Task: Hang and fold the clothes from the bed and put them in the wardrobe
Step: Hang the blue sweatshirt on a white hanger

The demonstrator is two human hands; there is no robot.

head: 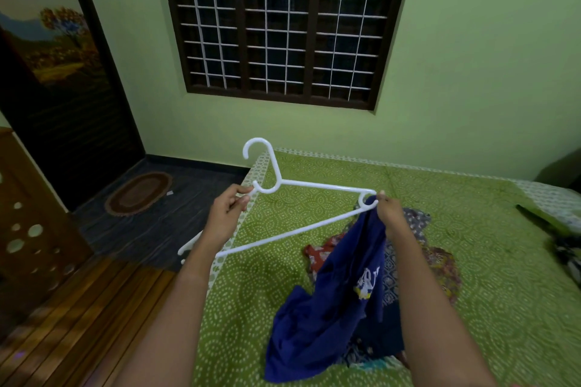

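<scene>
Hanger [314, 185] above bed [257, 276] edge — left grip [224, 214] pinches its neck, right grip [391, 214] its tip with blue shirt [333, 302].

No text can be read for sure. The blue shirt [330, 308], near and right of centre, has a white and yellow print [366, 284] with letter-like shapes. Folds and blur leave them illegible.

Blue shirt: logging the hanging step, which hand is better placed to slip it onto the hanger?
Right, probably: the right hand pinches the blue shirt at the hanger end; the left hand holds the hanger near its hook.
</scene>
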